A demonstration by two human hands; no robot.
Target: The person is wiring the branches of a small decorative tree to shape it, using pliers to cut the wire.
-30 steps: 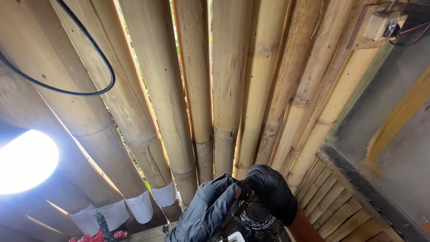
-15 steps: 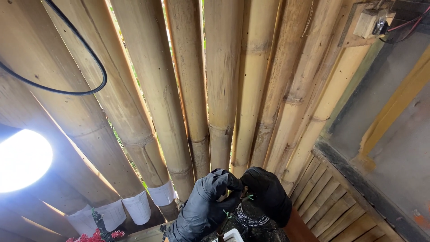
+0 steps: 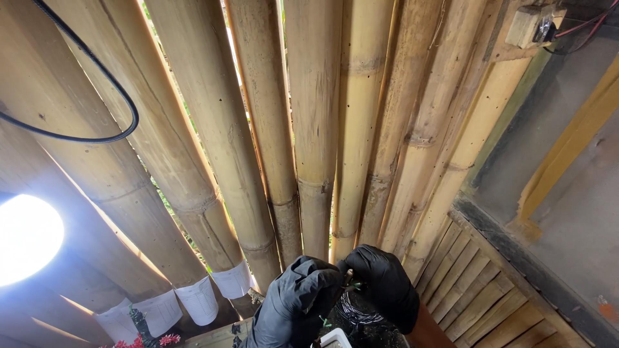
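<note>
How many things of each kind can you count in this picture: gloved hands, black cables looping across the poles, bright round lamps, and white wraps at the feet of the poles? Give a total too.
Gloved hands: 2, the left hand and the right hand, both in black gloves.
Black cable: 1
Bright round lamp: 1
White wraps: 4
Total: 8

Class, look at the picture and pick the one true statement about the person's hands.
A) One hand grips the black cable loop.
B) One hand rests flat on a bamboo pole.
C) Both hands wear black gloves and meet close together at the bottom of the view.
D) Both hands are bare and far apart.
C: the left hand and right hand are both in black gloves, fingertips together over a dark wire-wrapped object, below the bamboo poles.
</note>
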